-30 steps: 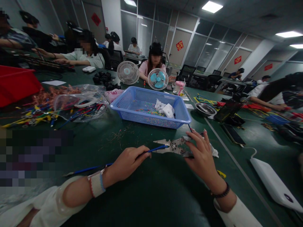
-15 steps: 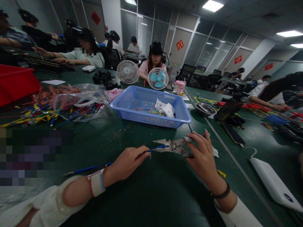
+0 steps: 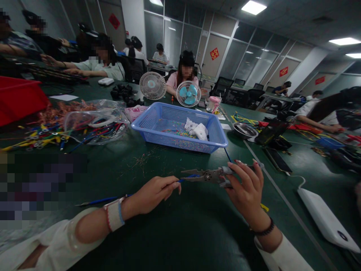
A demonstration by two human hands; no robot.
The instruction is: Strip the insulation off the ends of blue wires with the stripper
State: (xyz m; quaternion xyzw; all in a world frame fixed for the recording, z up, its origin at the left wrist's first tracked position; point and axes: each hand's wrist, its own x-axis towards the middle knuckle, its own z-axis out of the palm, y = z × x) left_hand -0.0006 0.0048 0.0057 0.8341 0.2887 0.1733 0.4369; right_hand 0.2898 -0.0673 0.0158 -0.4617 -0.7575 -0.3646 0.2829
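In the head view, a slim blue plastic-sheathed wire [image 3: 182, 180] is pinched in the grip of the left hand [image 3: 153, 192]. Grey-handled metal pliers [image 3: 208, 176] are clasped by the right hand [image 3: 246, 188], the wire lying between their jaws, above the green bench [image 3: 180, 233].

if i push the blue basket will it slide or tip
The basket is probably light for its size, its walls being full of small holes. It seems likelier to slide than tip, since it sits wide and low on the table. The coloured bits inside look loose, so they may shift.
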